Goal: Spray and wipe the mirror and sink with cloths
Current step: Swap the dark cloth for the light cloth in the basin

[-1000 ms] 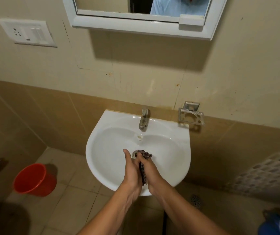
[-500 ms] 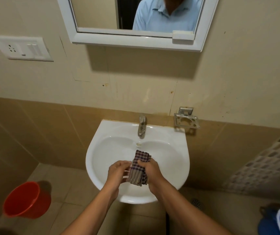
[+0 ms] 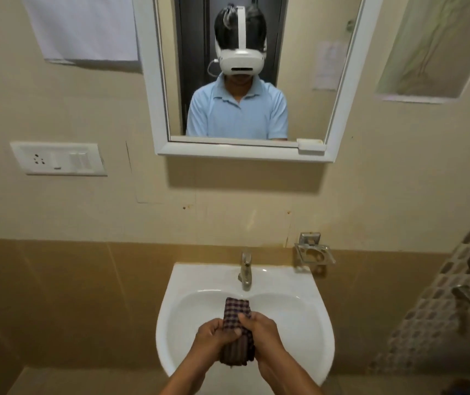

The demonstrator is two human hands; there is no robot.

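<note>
Your left hand point(image 3: 213, 336) and right hand point(image 3: 259, 332) both clench the checked cloth point(image 3: 236, 332) over the sink point(image 3: 299, 317) basin, its long axis pointing away toward the tap point(image 3: 245, 270), mirror point(image 3: 245, 81) straight above; half a second earlier the cloth sat looser and the view lower.

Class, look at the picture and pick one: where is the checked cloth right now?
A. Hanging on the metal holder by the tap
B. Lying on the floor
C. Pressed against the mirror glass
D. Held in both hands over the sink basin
D: the checked cloth is gripped between the left hand and the right hand above the sink.
</note>
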